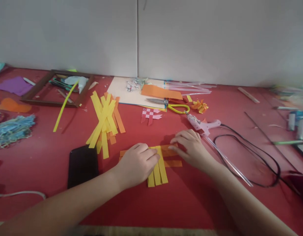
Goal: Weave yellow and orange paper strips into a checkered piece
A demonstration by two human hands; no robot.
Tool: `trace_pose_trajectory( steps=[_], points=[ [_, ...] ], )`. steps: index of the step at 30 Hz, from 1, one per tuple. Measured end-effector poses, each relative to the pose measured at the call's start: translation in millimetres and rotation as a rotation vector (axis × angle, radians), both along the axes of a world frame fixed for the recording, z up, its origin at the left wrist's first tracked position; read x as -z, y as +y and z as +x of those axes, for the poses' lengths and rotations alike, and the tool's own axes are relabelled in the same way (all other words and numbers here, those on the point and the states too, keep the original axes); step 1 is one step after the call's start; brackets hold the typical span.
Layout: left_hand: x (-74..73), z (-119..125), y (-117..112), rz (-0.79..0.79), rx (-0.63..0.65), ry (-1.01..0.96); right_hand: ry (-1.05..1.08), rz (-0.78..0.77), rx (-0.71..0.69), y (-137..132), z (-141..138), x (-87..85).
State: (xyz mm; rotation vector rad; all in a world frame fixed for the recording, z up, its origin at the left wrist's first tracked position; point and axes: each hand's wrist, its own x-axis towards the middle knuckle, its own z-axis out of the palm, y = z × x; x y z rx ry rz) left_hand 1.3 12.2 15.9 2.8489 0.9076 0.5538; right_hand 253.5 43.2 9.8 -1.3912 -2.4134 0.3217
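Observation:
Yellow paper strips (157, 173) stand side by side, crossed with orange paper strips (173, 163) in a small weave on the red tabletop. My left hand (139, 162) lies over the left part of the weave, fingers bent and pressed down on the yellow strips. It hides much of the crossing. At the weave's right side, my right hand (190, 147) hovers at the upper orange strip, thumb and forefinger curved with a gap between them. Beyond the weave lies a pink-and-white checked paper fish (150, 114).
Loose yellow strips (104, 121) and a black phone (83, 165) lie left. Scissors (176, 106) rest partly on paper sheets at the back. A pink glue gun (201, 124) with a clear stick and black cord (276, 178) lies right. A brown frame (50, 101) holds small tools.

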Motion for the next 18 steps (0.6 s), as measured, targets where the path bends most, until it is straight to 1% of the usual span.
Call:
trace_pose_trajectory(
  steps=[4,10,14,18],
  points=[
    [1.6,-2.8,2.5,-0.038,0.001,0.023,0.027,-0.029,0.023,-1.6,-4.8,3.5],
    [3.4,-2.7,0.2,-0.049,0.01,0.005,0.017,-0.059,0.003,-2.4,-5.5,1.0],
    [6.0,-4.4,-0.6,-0.026,0.027,0.004,0.027,-0.056,0.006,-5.8,-6.2,1.2],
    [5.7,-4.4,-0.3,0.0,0.012,0.017,0.012,-0.056,0.034,-8.5,-10.9,2.0]
  ],
)
